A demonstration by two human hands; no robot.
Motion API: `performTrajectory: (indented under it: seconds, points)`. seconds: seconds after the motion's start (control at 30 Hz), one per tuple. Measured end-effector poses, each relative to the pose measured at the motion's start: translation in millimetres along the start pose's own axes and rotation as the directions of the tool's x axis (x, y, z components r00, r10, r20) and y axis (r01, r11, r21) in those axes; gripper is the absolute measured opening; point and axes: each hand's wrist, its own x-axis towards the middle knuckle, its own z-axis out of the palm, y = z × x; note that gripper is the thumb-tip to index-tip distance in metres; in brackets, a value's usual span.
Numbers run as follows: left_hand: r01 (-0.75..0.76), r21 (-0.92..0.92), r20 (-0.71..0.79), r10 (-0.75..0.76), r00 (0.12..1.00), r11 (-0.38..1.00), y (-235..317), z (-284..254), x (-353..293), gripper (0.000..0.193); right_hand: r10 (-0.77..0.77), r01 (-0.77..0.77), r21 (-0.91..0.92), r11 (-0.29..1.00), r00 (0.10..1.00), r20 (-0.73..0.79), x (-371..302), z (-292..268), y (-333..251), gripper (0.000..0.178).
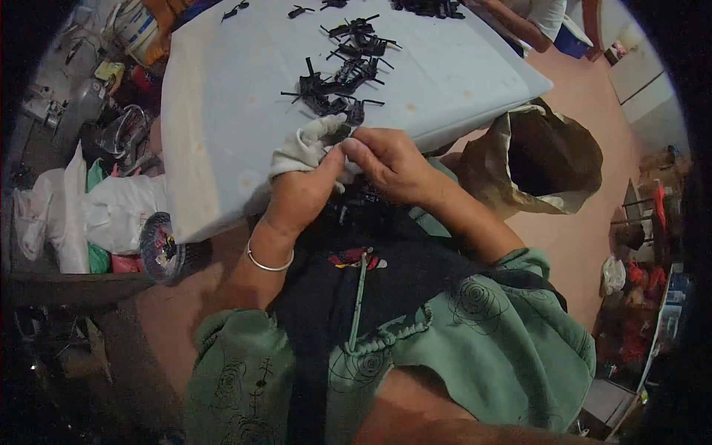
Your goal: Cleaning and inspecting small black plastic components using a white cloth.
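My left hand (300, 189) wears a partial white cloth glove (304, 148) and a silver bangle (268, 263). It pinches something small at the near edge of the white table (222, 111). My right hand (389, 163) meets it, fingertips touching the same small piece, which is hidden between the fingers. Just beyond the fingers lies a heap of small black plastic parts (337, 89). A dark cloth covers my lap (356, 245).
An open brown paper sack (534, 159) stands on the floor to the right. White plastic bags (111, 211) and clutter lie to the left. More black parts (430, 7) sit at the table's far edge, near another person's arm (519, 22).
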Motion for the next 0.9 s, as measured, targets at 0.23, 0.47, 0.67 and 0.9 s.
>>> performTrajectory:
  seconds: [0.23,0.47,0.67,0.9]
  points:
    - [0.203,-0.197,0.076,-0.192,0.979,0.959,6,-5,1,0.033,0.013,-0.002,0.120,0.993,0.996,-0.084,-2,-9,1,0.025]
    - [0.049,0.039,0.007,-0.050,0.999,0.998,-1,-3,-1,0.027,0.026,-0.028,0.055,0.998,0.999,0.040,-1,-3,4,0.026]
    - [0.126,0.104,0.024,-0.129,0.991,0.987,12,-6,-4,0.027,0.155,-0.162,0.216,0.963,0.987,0.048,2,3,6,0.027]
    - [0.132,-0.037,0.068,-0.129,0.989,0.991,10,-9,-9,0.029,0.257,-0.268,0.168,0.949,0.963,0.082,3,6,-1,0.028]
